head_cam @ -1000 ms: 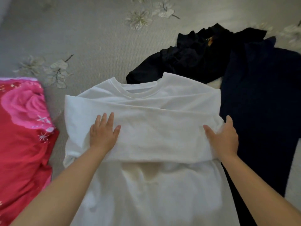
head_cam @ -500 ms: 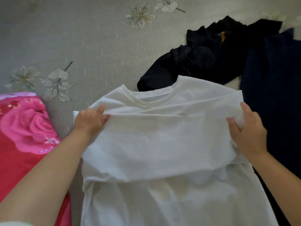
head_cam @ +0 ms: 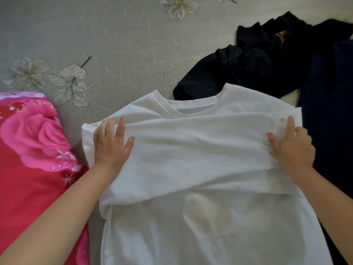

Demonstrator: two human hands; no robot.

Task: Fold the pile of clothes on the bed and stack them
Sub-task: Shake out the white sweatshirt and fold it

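The left hand [head_cam: 111, 146] and right hand [head_cam: 292, 146], fingers spread, press flat on the folded-over band of the white cotton T-shirt [head_cam: 200, 150] lying on the grey floral bedspread [head_cam: 114, 44].

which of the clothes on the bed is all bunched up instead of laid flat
The black garment beyond the white t-shirt, at the far right. It lies crumpled in folds, while the white shirt and the navy garment beside it are spread flat.
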